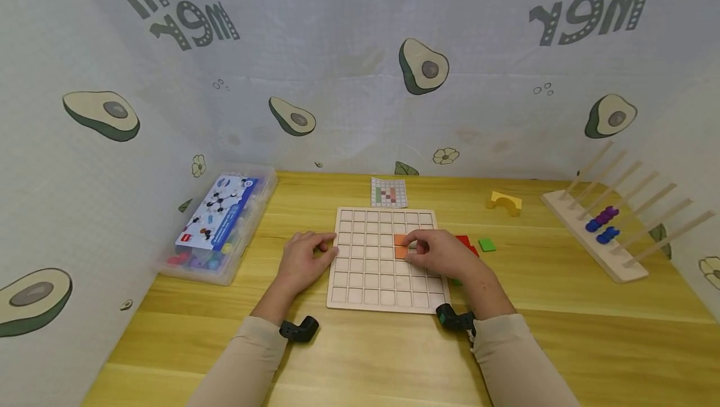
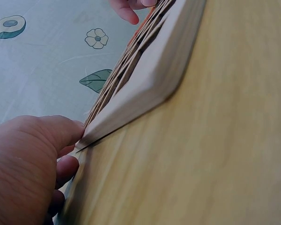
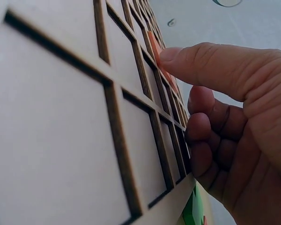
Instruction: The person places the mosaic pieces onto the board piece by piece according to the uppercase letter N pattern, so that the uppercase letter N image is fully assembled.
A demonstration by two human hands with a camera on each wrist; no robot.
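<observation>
A pale wooden grid board lies on the table with two orange square tiles in neighbouring cells right of its middle. Over them is my right hand, its thumb and index finger at the tiles. In the right wrist view the thumb touches an orange tile, and the other fingers are curled; the index fingertip is hidden. At the board's left edge rests my left hand, with thumb and index fingertip touching the side. The left wrist view shows that thumb against the board edge.
A patterned grid card lies behind the board. Red tiles and a green tile are to the right, partly behind my hand. Farther out are a yellow arch block, a peg rack and, at left, a plastic case.
</observation>
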